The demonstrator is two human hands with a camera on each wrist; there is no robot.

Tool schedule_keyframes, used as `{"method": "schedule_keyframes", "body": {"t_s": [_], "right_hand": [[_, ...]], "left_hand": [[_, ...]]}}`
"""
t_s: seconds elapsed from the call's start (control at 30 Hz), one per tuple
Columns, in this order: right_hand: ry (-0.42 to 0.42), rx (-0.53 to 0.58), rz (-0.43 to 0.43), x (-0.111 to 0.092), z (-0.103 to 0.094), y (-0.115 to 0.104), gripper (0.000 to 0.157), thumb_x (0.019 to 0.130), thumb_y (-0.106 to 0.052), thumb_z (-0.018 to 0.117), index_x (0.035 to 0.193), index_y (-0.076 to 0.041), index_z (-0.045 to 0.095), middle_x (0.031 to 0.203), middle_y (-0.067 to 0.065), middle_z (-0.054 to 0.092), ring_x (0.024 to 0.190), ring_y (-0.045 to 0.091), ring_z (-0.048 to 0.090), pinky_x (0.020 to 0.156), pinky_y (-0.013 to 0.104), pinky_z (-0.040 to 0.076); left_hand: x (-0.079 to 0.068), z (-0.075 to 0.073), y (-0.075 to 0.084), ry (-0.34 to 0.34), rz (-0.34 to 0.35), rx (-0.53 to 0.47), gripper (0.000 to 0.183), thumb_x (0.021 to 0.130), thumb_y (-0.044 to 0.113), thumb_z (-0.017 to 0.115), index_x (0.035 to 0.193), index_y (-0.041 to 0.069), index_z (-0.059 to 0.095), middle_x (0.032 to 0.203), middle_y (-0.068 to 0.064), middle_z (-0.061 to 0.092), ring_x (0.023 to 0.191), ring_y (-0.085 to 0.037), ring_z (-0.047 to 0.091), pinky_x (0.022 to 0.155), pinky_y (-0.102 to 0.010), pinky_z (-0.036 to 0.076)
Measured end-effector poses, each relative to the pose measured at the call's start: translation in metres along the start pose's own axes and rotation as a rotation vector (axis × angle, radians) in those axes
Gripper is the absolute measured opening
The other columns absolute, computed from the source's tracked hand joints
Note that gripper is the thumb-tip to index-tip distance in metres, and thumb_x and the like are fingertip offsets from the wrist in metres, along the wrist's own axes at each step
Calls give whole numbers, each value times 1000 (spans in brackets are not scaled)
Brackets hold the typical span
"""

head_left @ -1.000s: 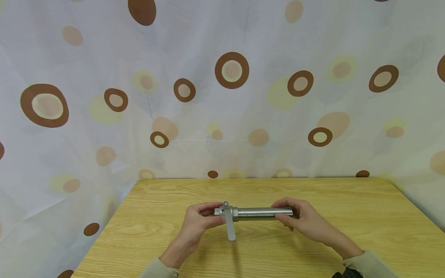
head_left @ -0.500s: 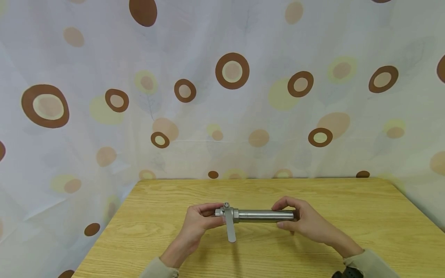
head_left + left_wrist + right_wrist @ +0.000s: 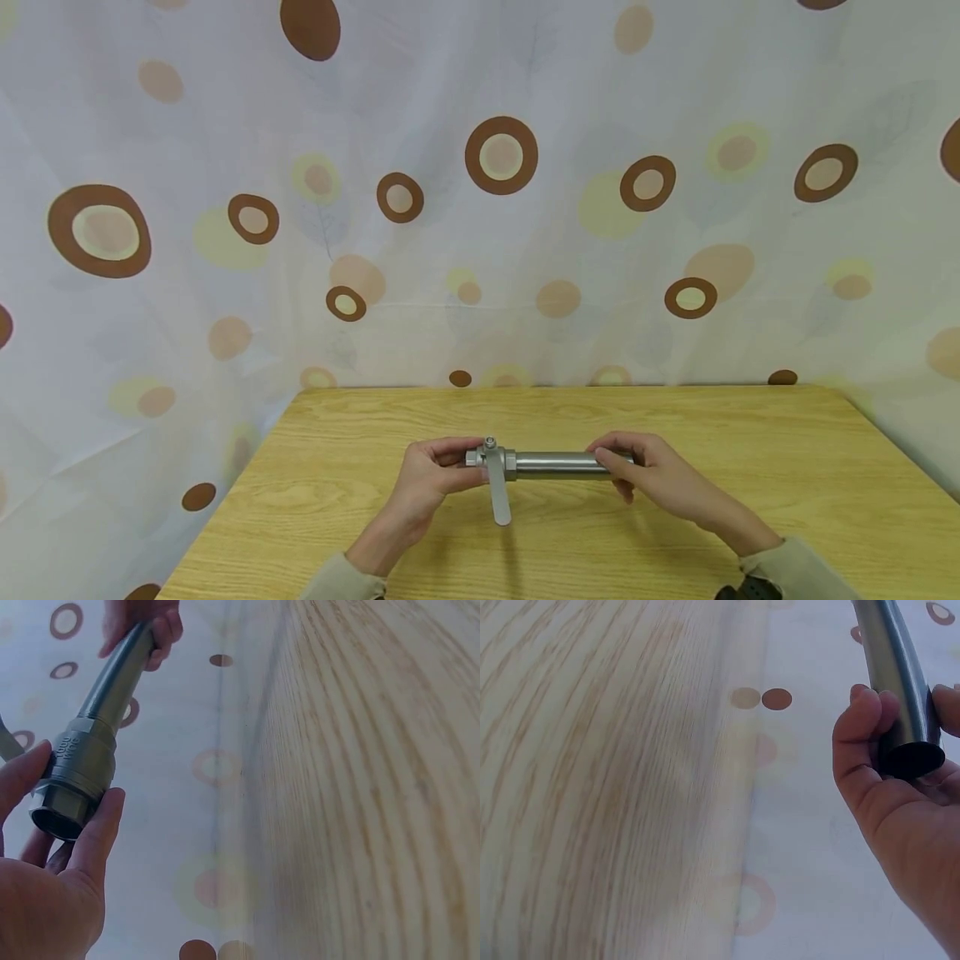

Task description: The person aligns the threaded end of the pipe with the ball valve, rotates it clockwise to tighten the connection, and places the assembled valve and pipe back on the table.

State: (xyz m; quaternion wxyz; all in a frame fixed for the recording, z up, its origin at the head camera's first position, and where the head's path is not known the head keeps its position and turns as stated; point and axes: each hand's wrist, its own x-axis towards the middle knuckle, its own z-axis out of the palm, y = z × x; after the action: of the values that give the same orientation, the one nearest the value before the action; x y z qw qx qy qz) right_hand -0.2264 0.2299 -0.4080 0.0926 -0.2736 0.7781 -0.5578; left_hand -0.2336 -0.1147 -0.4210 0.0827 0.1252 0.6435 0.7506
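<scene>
A silver ball valve (image 3: 492, 458) with a flat lever handle (image 3: 499, 492) is joined to a smooth metal pipe (image 3: 558, 465), held level above the table. My left hand (image 3: 422, 487) grips the valve body between thumb and fingers at the left. The lever points toward me. In the left wrist view, raised lettering shows on the valve body (image 3: 73, 754), and its hexagonal end is hollow. Around the pipe's far right end curl the fingers of my right hand (image 3: 663, 482), thumb lying across its front. The right wrist view shows the pipe's dark open end (image 3: 913, 760) near the palm.
A wood-grain tabletop (image 3: 300, 500) lies beneath both hands. Behind it and to the sides hangs a pale curtain (image 3: 427, 258) printed with brown rings and ovals. A dark band sits at the right sleeve (image 3: 795, 567).
My right thumb shifts from the pipe's lower edge up across its front, and the right fingers move around the pipe. The left hand keeps its grip on the valve, nearly still.
</scene>
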Motion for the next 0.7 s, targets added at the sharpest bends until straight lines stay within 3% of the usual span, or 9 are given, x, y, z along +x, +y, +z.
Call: {"method": "schedule_keyframes", "body": {"t_s": [0.1, 0.2, 0.33, 0.57, 0.63, 0.7], "right_hand": [[33, 2, -30, 0, 2, 1, 34, 106, -11, 65, 136, 4, 58, 112, 21, 63, 74, 19, 60, 58, 37, 54], [48, 8, -93, 0, 3, 3, 37, 99, -2, 72, 133, 4, 58, 127, 26, 58, 73, 16, 59, 56, 38, 53], [51, 34, -115, -1, 3, 6, 35, 98, -1, 73, 130, 7, 59, 124, 28, 60, 65, 21, 58, 54, 40, 54], [72, 16, -79, -2, 1, 7, 32, 105, -9, 66, 133, 7, 61, 113, 27, 65, 78, 30, 65, 66, 40, 60], [83, -11, -61, -1, 1, 5, 31, 108, -13, 62, 134, 5, 62, 103, 24, 65, 75, 31, 64, 67, 40, 60], [90, -20, -50, -1, 2, 5, 32, 109, -15, 60, 135, 4, 62, 105, 23, 64, 71, 29, 62, 65, 40, 59]], "left_hand": [[0, 1, 0, 1, 0, -5, 42, 83, -6, 85, 123, -6, 75, 117, -17, 76, 107, -25, 73, 92, -39, 62], [0, 1, 0, 1, 1, -11, 41, 83, -5, 84, 124, -6, 74, 116, -17, 76, 107, -25, 73, 92, -39, 62], [0, 1, 0, 2, 1, -14, 42, 84, -5, 84, 124, -8, 73, 117, -18, 76, 107, -24, 73, 93, -39, 62], [-1, 1, -1, 8, 1, -9, 42, 84, -6, 84, 125, -8, 73, 117, -19, 75, 107, -25, 73, 93, -38, 62], [0, 1, -1, 11, 1, -14, 42, 84, -5, 85, 124, -6, 74, 117, -18, 76, 107, -25, 73, 93, -38, 62], [0, 1, -1, 13, 5, -16, 42, 83, -5, 85, 124, -6, 74, 116, -17, 76, 108, -25, 73, 92, -39, 62]]}}
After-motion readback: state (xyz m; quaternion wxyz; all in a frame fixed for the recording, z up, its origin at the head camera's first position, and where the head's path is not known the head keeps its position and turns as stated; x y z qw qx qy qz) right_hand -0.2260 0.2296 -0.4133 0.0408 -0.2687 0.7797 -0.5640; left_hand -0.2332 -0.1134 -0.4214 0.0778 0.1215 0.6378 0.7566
